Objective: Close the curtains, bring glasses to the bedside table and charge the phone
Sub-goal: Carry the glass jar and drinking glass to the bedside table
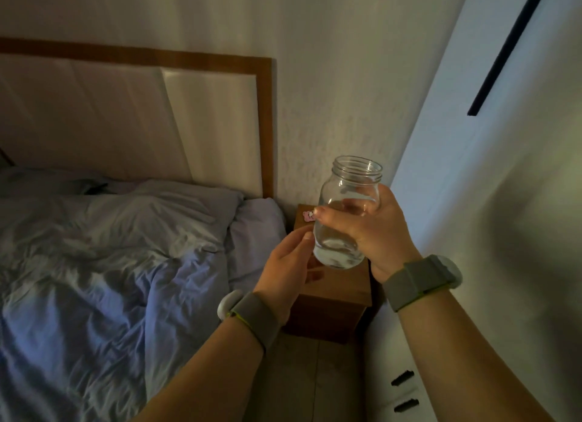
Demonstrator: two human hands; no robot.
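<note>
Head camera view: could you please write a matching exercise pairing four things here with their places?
1. clear glass jar
2. brown wooden bedside table
3. small pink sticker
4. crumpled pale blue duvet

A. on the table's top
B. spread over the bed
C. held in the right hand
D. standing beside the bed

Pairs: 1-C, 2-D, 3-A, 4-B.
</note>
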